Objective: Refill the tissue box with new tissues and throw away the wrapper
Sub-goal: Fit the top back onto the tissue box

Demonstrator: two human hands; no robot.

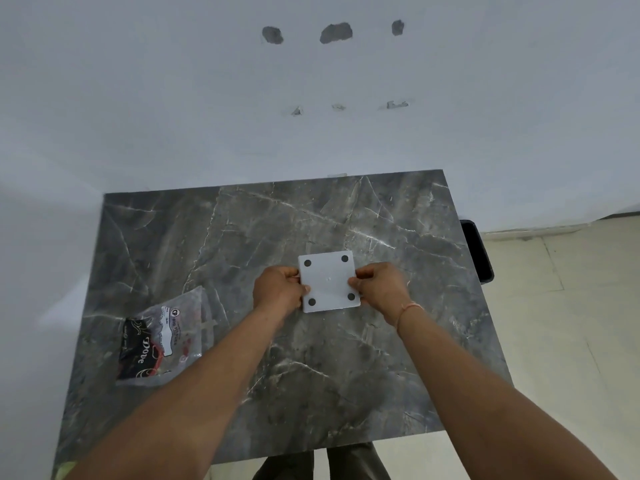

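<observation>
Gripped box (329,281) upside down mid-desk (242,237), left hand (277,291) and right hand (379,287) clamped on opposite sides; should have pressed base evenly; wrapper (162,337) lay by left edge

Head camera looks steeply down (wide-angle) at table (346,393).

A dark grey marbled worktop (346,358) stands against a white wall (173,98) marked with three grey patches (336,32). Pale floor tiles (571,323) lie to the right.
</observation>
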